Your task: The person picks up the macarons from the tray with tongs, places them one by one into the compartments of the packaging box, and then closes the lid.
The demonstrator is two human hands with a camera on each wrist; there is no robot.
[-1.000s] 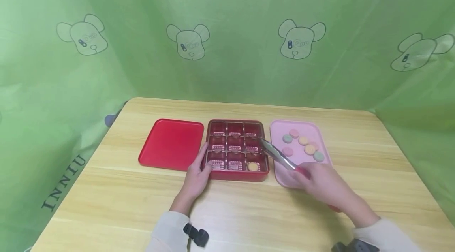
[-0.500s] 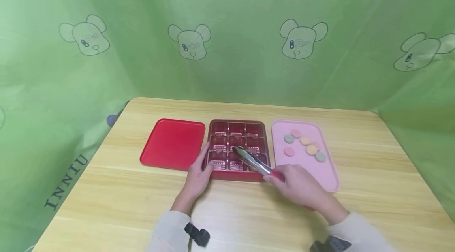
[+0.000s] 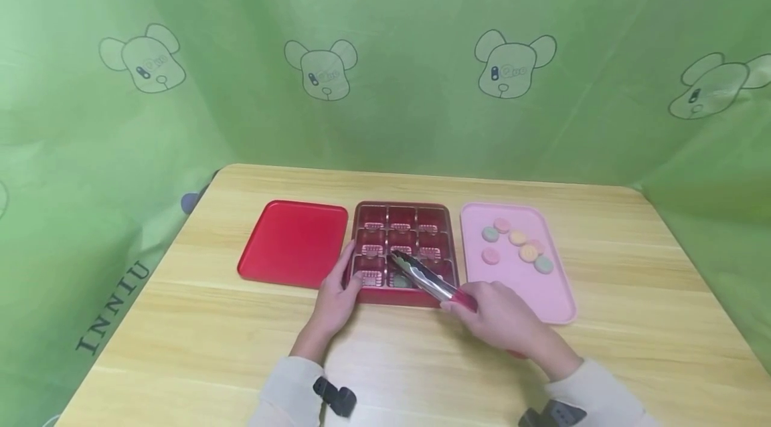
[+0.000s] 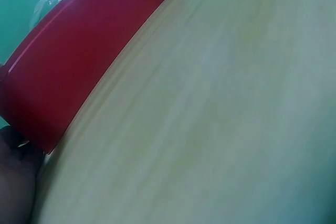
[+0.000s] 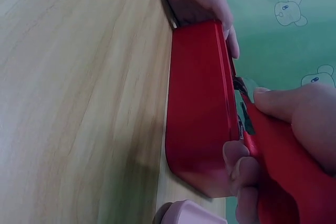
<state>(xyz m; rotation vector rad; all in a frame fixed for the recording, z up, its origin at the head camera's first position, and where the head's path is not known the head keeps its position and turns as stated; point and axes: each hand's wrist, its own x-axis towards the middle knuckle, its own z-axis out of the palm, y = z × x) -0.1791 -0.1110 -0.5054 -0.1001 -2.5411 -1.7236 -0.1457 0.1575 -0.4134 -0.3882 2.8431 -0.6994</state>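
My left hand grips the left front corner of a red box, thumb over the rim and fingers along its side. Clear dividers split the box into several compartments. In my right hand are metal tongs with red handles. Their tips hang over the front middle compartment, where a green round biscuit lies. The tongs cover much of the front right compartment. The right wrist view shows the thumb and fingers curled round the handles beside the box wall.
To the right, a pink tray carries several pink, yellow and green round biscuits, among them a yellow biscuit. A red lid lies flat to the left of the box. Behind the wooden table hangs a green curtain.
The right hand has moved left with the tongs, from the box's right edge to over the front middle compartment. A green biscuit now shows there. The left hand stays on the box.
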